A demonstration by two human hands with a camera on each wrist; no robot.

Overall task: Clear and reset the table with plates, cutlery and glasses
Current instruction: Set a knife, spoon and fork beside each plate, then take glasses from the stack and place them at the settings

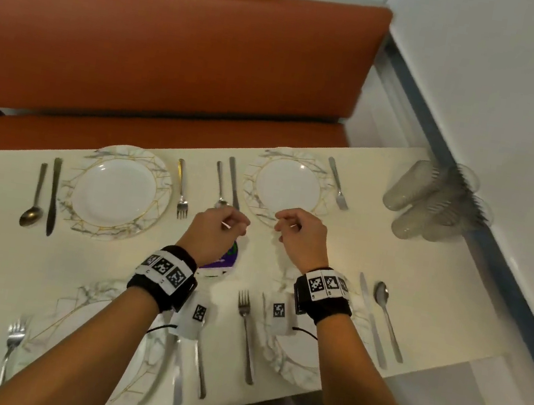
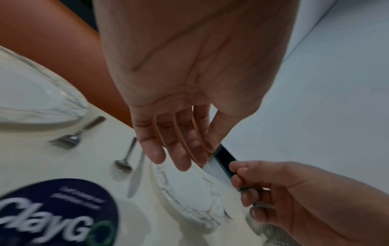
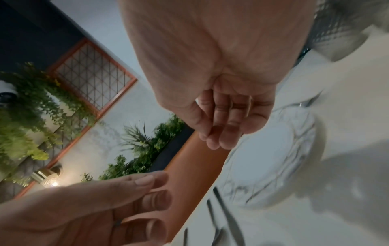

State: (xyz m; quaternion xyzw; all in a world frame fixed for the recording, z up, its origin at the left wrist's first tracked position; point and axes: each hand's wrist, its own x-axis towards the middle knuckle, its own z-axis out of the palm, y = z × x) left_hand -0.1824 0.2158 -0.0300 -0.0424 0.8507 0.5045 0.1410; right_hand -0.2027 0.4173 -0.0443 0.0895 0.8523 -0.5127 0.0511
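Observation:
Both my hands hover side by side over the middle of the cream table [image 1: 406, 258]. My left hand [image 1: 220, 226] hangs with relaxed fingers [image 2: 179, 149] and holds nothing. My right hand [image 1: 296, 231] is loosely curled [image 3: 219, 129] and holds nothing either. Ahead of them lie two marbled plates, far left [image 1: 114, 191] and far right [image 1: 286, 188], each flanked by a fork, a knife and a spoon. Two more plates, near left [image 1: 96, 294] and near right [image 1: 291, 355], lie partly under my forearms with cutlery beside them. Several clear glasses [image 1: 432, 199] lie stacked at the far right.
A round dark-blue "ClayGo" tub [image 1: 224, 260] sits on the table right under my left hand. An orange bench [image 1: 177, 50] runs along the far side. A white wall with a dark ledge [image 1: 505, 290] borders the table on the right.

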